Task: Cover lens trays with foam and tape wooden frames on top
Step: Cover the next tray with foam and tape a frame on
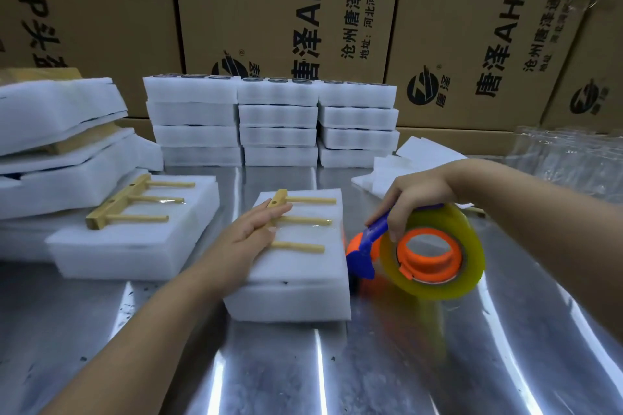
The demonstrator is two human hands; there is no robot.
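Brown cartons (286, 10) wall the back, printed sideways in black: "唐泽AH4.0", smaller "沧州唐泽通信", an address line starting "地址:河北河间", and round striped logos; the leftmost carton's print is cut off. On the steel table (371, 364), far left, slumps a pile of foam sheets (57, 131). Beside it sits a foam-covered tray (135, 246) carrying a three-pronged taped frame (128, 202). Behind stand three stacks of foam trays (278, 121), four high, twelve in all. In the middle lies the second covered tray (296, 286); the left hand (253, 229) rests flat on it, fingers straight, pressing down its wooden frame (303, 221), also three-pronged. Just beside the tray's right edge, the right hand (418, 199) curls round the blue handle of the tape dispenser (428, 249), with its orange hub and yellowish roll. Foam offcuts (404, 165) lie partly hidden behind that hand, and crumpled clear plastic (573, 152) lies far right
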